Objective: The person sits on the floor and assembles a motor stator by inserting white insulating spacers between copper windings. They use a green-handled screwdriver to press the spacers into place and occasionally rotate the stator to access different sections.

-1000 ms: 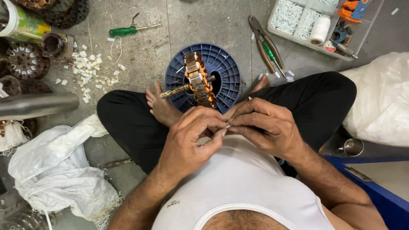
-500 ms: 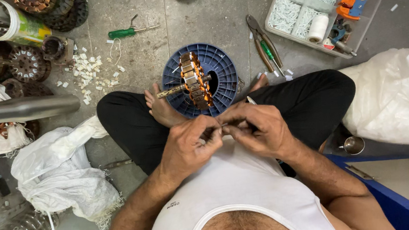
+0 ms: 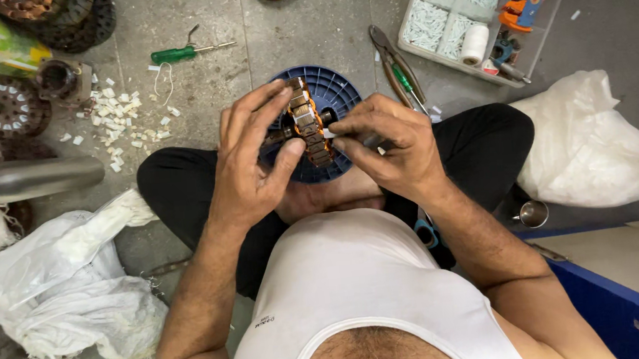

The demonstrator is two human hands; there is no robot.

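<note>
The person is sitting cross-legged on the floor (image 3: pixel 306 27) and holding a small motor core (image 3: pixel 307 123) wound with copper wire, just above a blue plastic spool (image 3: pixel 339 93). The left hand (image 3: pixel 252 158) is cupping the core from the side, fingers curled up around it and thumb pressing near its bottom. The right hand (image 3: pixel 386 147) is pinching a little white strip (image 3: pixel 340 131) tightly against the core's edge. I think the strip is needing to go in straight and slowly, with the core kept steady. Pliers (image 3: pixel 396 69) and a green screwdriver (image 3: pixel 189 52) are lying on the floor nearby.
</note>
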